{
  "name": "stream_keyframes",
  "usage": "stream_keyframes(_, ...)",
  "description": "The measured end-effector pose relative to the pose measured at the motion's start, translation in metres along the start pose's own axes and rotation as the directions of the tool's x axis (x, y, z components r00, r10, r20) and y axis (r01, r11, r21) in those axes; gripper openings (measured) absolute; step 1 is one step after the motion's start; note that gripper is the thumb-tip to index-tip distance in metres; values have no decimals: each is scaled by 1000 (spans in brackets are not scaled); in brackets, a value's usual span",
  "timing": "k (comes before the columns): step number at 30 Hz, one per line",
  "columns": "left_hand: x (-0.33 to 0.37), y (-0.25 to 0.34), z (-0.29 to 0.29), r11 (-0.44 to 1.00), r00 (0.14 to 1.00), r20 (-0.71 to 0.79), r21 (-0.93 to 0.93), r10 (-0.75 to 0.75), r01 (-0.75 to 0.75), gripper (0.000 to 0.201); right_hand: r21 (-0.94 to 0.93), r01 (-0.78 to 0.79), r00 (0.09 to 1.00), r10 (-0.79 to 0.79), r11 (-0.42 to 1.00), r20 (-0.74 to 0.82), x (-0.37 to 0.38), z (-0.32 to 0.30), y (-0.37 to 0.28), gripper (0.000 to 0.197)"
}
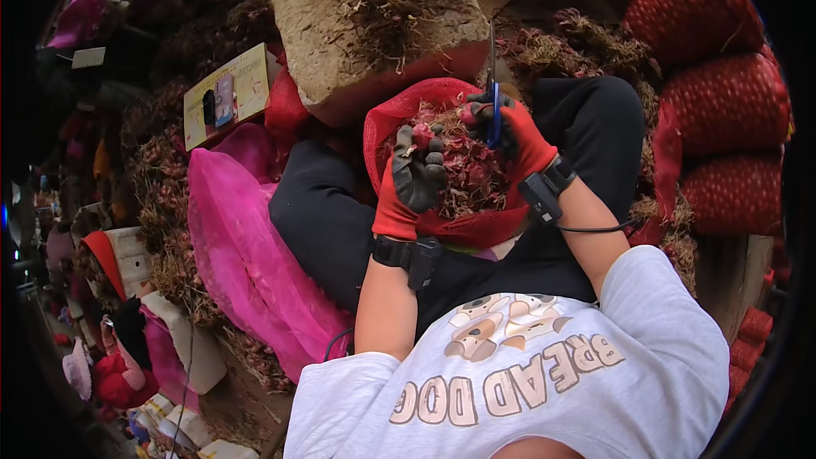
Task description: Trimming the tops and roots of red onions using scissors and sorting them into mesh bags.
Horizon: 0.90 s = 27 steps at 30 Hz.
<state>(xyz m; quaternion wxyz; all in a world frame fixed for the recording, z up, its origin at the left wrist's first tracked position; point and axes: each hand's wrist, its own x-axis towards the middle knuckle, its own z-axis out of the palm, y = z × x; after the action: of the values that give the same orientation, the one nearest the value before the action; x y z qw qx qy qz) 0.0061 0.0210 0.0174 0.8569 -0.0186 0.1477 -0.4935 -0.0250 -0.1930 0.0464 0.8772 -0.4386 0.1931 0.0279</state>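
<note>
My left hand (414, 177), in a red and black glove, holds a small reddish shallot (422, 135) over a red mesh sack (399, 115) that lies open on my lap. The sack is full of shallots and dry skins (476, 174). My right hand (510, 129), gloved the same way, grips blue-handled scissors (493, 85) with the blades pointing up and away from me. The two hands are close together above the sack. Black bands with small devices sit on both wrists.
A worn block (340, 34) topped with dry roots stands just beyond my knees. Filled red mesh sacks (722, 93) are stacked at the right. A pink plastic bag (246, 246) lies at my left, with shallot heaps and a yellow card (225, 98) beyond it.
</note>
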Motion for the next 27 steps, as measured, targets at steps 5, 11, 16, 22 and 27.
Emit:
stream_keyframes(5,-3,9,-8,985,975,171,-80,-140,155,40,-333,-65,998,56,941,-36,-10,12,10,26)
stream_keyframes(11,-8,-6,-15,947,949,-254,304,189,-107,29,-746,73,995,-96,662,12,-1,-13,22,27)
stream_keyframes(16,0,-14,-14,959,964,-204,259,170,-114,23,-677,375,925,-210,633,316,-19,27,2,35)
stream_keyframes(22,7,-20,-49,538,941,71,805,332,-250,20,-712,504,859,-369,488,355,-11,31,30,36)
stream_keyframes(27,4,-7,-72,633,967,8,755,255,-173,22,-928,263,885,-449,263,123,10,5,44,29)
